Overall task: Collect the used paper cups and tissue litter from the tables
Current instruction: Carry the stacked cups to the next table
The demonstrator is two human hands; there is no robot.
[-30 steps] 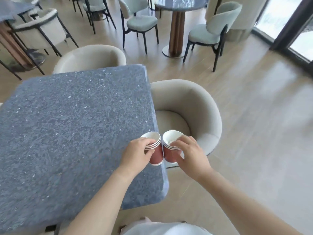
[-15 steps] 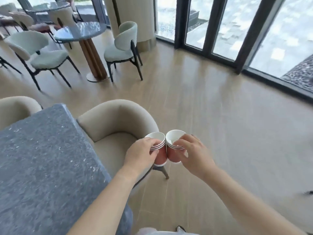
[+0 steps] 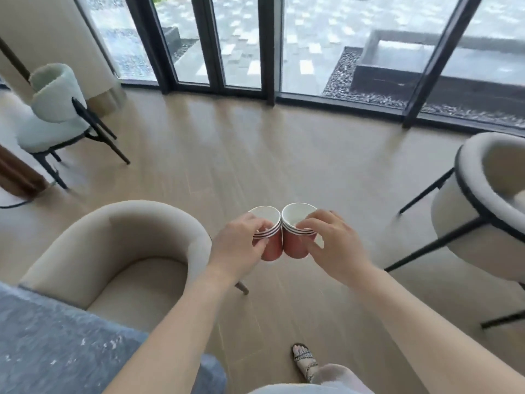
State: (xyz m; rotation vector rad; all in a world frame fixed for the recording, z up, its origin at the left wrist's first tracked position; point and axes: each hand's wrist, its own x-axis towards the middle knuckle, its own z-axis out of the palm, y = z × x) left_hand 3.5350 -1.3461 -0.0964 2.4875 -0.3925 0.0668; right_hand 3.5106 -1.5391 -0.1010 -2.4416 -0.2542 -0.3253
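— Wooden plank flooring [image 3: 255, 166] and dark-framed glazed doors [image 3: 241, 38] take up the upper frame. Where are the task's things found?

— Two nested stacks of red paper cups are held at frame centre, above the flooring and well off the grey bench [image 3: 56, 351] at lower left. The left stack [image 3: 270, 240] is gripped by the left hand [image 3: 237, 247], with fingers curled round its striped rims. The right stack [image 3: 295, 237] is gripped likewise by the right hand [image 3: 331, 245]. The two stacks are pressed together at their rims.

— How much may be counted as done?

— Several cups are judged already collected, since three rims are counted in each stack. No tissue is seen, and whether any is tucked inside the cups cannot be told.

— And what is left?

— Only a corner of the bench is shown, beside a beige tub chair [image 3: 127, 251], so remaining litter cannot be judged. No bin is seen, so disposal of both stacks is presumed outstanding.
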